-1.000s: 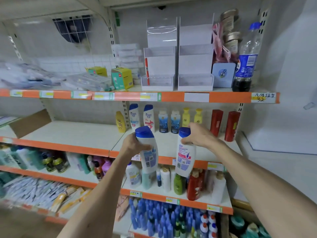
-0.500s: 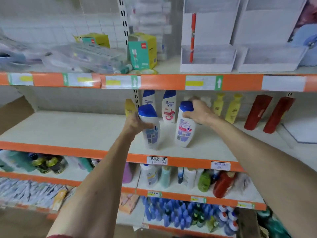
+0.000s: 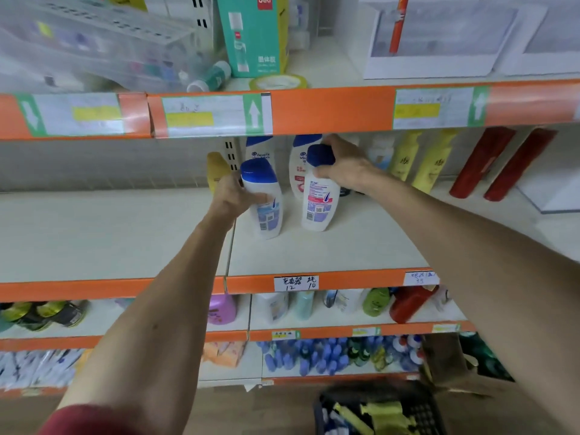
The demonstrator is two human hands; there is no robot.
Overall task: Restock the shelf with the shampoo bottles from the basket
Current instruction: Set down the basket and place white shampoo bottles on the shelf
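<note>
My left hand [image 3: 232, 194] grips a white shampoo bottle with a blue cap [image 3: 265, 208] by its upper body; the bottle stands on the middle shelf [image 3: 329, 255]. My right hand [image 3: 346, 166] holds the neck and cap of a second white, blue-capped bottle [image 3: 320, 204] with a pink label, its base resting on the same shelf. Behind them stand two more white bottles with blue caps [image 3: 260, 149]. A dark basket [image 3: 379, 412] with yellow and blue bottles sits on the floor at the bottom edge.
A yellow bottle [image 3: 216, 169] stands behind my left hand. Yellow bottles [image 3: 420, 158] and red bottles [image 3: 502, 164] line the back right of the shelf. The upper shelf edge [image 3: 329, 109] hangs just above my hands. Lower shelves hold several bottles.
Both hands carried the bottles up and deeper onto the middle shelf, and now both bottles stand on it. The camera moved closer to the shelf.
</note>
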